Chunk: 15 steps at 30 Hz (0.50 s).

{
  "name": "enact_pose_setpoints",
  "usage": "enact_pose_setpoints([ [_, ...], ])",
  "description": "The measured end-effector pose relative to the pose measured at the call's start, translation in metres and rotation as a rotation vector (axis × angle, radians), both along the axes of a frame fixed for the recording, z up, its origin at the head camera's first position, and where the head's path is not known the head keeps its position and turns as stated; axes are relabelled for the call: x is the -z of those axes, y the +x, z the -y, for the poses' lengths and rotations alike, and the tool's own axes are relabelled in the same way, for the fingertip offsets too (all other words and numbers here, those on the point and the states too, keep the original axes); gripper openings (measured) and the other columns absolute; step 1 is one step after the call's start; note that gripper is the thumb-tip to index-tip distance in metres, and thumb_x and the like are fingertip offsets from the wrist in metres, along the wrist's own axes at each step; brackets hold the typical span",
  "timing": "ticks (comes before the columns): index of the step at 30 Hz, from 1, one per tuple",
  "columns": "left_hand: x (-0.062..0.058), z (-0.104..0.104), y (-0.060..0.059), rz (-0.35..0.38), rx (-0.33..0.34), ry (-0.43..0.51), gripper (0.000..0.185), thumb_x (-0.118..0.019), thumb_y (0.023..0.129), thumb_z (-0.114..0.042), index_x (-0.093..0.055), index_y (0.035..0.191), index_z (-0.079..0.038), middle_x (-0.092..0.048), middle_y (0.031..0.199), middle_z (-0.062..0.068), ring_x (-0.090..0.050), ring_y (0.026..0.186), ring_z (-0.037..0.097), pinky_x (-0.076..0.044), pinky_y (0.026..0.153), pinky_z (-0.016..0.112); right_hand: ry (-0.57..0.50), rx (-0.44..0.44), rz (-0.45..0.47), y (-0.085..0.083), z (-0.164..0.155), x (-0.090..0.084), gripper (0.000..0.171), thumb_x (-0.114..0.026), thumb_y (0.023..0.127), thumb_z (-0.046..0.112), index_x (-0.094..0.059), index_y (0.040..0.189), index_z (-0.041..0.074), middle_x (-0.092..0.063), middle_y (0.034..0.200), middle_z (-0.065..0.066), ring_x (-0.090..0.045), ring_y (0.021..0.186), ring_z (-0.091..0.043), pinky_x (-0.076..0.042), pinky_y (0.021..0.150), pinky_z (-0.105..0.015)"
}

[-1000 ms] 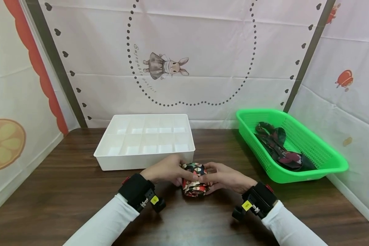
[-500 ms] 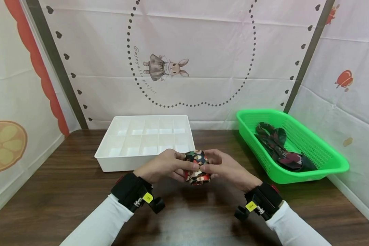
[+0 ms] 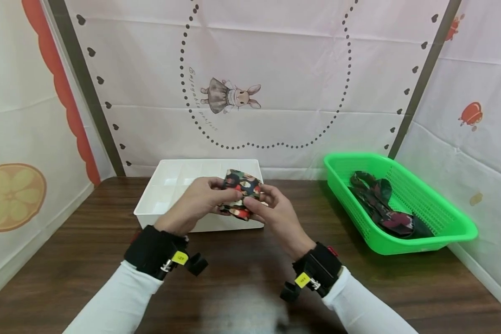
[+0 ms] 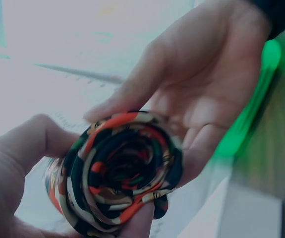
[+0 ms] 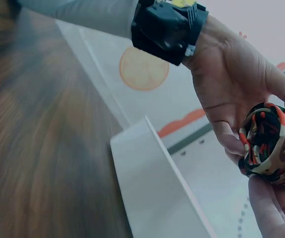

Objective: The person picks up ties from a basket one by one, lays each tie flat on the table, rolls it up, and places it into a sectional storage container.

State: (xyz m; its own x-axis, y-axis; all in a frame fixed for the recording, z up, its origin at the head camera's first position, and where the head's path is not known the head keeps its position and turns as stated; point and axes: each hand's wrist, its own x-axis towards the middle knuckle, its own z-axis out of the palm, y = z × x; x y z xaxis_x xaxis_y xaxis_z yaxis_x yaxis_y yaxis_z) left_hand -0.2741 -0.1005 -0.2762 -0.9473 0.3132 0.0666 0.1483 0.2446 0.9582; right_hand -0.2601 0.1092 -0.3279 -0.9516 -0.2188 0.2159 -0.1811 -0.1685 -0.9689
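One rolled patterned cloth (image 3: 243, 183) near the white tray (image 3: 229, 224), in curled fingers of left hand (image 3: 198, 202) and right hand (image 3: 280, 218)

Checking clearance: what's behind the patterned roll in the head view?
The white tray: its back rim and left compartments show. The patterned roll, left hand and right hand cover other parts; contents there can't be seen.

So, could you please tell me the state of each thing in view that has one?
Multicoloured patterned cloth: rolled up, held above the brown wood-grained table.
Left hand: gripping the cloth.
Right hand: gripping the cloth.
White rectangular plastic tray: open-topped, upright, partly hidden by the hands.
Green perforated plastic basket: open-topped, upright.
Dark fabric with reddish patches: lying loosely crumpled in the basket.
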Motion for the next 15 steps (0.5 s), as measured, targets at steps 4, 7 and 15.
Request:
enact_pose_setpoints([
  [4,-0.011,0.028,-0.002,-0.005,-0.053,-0.025,0.055,-0.073,0.096,-0.027,-0.058,0.134,0.011,-0.069,0.112,0.014,-0.067,0.093,0.017,-0.057,0.082,0.03,-0.072,-0.115,-0.004,-0.005,0.025,-0.004,0.075,-0.072,0.101,0.028,-0.034,0.159,0.002,-0.052,0.143,-0.022,-0.061,0.126,-0.029,-0.053,0.103,-0.039],
  [7,-0.019,0.051,-0.002,0.008,-0.113,-0.038,0.058,-0.072,0.098,-0.028,-0.057,0.138,0.011,-0.069,0.112,0.014,-0.067,0.091,0.014,-0.057,0.083,0.027,-0.083,-0.19,0.013,-0.005,0.036,-0.006,0.068,-0.066,0.106,0.027,-0.032,0.159,0.002,-0.052,0.143,-0.026,-0.063,0.127,-0.033,-0.053,0.103,-0.04],
  [15,-0.023,0.123,-0.011,-0.075,-0.369,-0.246,0.075,-0.07,0.101,-0.04,-0.045,0.152,0.009,-0.057,0.135,0.028,-0.062,0.105,0.024,-0.056,0.076,0.023,0.051,-0.237,0.005,0.003,0.044,-0.001,0.062,-0.062,0.108,0.026,-0.035,0.158,0.003,-0.059,0.137,-0.023,-0.067,0.124,-0.034,-0.054,0.101,-0.04],
])
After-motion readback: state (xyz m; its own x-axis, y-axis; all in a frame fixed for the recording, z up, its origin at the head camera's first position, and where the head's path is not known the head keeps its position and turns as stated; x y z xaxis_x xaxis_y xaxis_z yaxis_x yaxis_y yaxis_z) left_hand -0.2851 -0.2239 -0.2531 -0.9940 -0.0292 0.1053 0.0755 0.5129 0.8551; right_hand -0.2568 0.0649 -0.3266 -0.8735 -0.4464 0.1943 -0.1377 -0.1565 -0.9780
